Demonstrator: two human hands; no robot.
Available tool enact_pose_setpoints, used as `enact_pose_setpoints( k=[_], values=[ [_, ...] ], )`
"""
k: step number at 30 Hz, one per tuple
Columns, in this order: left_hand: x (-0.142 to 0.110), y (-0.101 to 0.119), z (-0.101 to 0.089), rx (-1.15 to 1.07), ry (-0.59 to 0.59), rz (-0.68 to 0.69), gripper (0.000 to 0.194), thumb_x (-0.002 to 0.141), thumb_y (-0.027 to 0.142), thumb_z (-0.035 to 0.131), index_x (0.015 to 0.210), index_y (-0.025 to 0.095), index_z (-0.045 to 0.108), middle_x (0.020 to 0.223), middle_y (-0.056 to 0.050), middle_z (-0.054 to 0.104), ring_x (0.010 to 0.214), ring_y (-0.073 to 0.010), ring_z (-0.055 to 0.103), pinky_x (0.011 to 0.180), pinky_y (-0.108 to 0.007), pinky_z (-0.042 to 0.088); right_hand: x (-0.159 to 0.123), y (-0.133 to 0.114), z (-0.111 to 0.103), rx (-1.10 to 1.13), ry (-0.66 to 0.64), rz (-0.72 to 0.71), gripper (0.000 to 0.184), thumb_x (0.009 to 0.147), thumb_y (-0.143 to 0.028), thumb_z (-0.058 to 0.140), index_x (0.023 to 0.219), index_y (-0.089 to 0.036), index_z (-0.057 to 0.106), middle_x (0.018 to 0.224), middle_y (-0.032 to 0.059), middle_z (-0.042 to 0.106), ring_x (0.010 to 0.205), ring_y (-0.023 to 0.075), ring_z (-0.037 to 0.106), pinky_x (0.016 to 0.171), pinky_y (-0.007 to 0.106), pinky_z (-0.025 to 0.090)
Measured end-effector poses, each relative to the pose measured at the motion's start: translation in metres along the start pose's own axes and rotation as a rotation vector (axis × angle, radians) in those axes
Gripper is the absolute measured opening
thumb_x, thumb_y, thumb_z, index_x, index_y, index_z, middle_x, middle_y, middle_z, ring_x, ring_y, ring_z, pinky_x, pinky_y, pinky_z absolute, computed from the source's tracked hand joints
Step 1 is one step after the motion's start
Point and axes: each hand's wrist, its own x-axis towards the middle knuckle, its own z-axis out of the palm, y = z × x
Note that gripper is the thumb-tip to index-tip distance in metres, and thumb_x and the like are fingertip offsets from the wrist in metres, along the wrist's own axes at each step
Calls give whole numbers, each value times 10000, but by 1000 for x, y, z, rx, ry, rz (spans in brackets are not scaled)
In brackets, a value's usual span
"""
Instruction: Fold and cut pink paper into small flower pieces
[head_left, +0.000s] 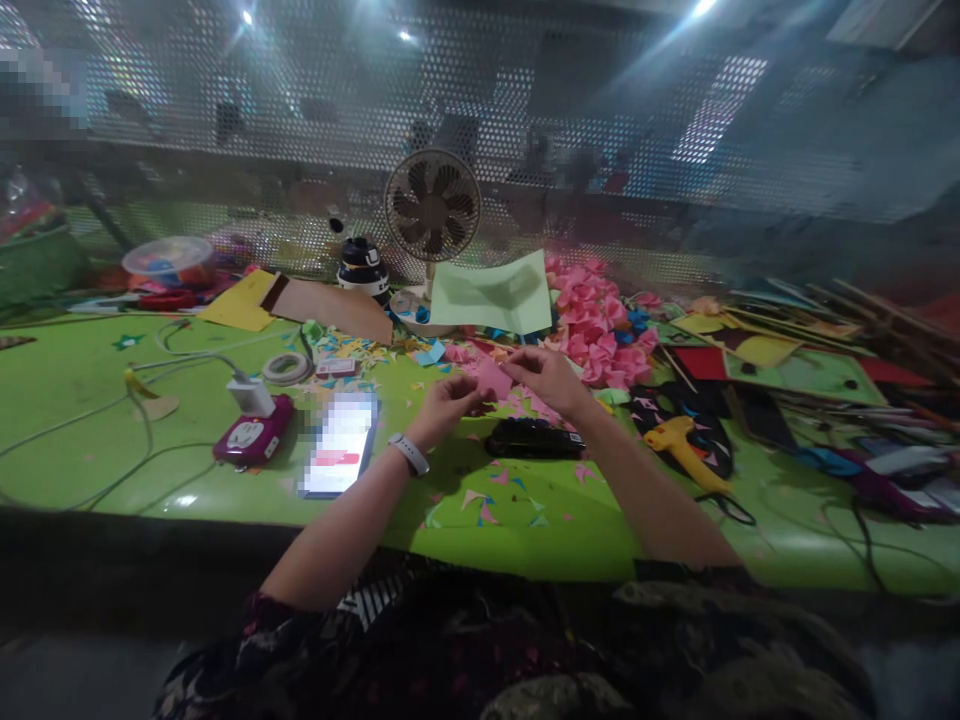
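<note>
Between my two hands a small piece of pink paper [495,380] is held up above the green table. My left hand [448,405], with a pale watch band on its wrist, pinches the paper's left side. Its upper right edge is pinched by the fingertips of my right hand [551,378]. Just below the hands lies a black stapler-like object [534,438]. Behind my right hand rises a heap of folded pink paper pieces [592,315]. Small coloured paper scraps [487,505] are strewn in front of and around the hands.
A lit phone [341,445] lies left of my left hand, beside a purple power socket [255,432] with cables. A yellow glue gun [690,450] rests at right. A fan [433,205] stands behind a light green sheet [495,292]. A tape roll [287,368] sits at left.
</note>
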Motion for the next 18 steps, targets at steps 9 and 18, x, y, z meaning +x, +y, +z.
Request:
enact_pose_setpoints(
  k=[9,18],
  values=[
    [-5,6,3,28,-44,-63,564,546,560,901,829,115,701,850,-91,761,699,-163,725,696,-292,572,-1,-3,8,-43,-16,-77,319,786,-498,669,808,-180,664,759,14,641,682,141,543,681,296,463],
    [3,-1,-7,15,74,-36,515,588,534,895,825,131,680,828,-82,763,693,-159,721,691,-290,566,5,6,-15,36,400,-125,303,796,-490,682,909,-209,667,803,20,667,745,159,607,720,307,509]
  ],
)
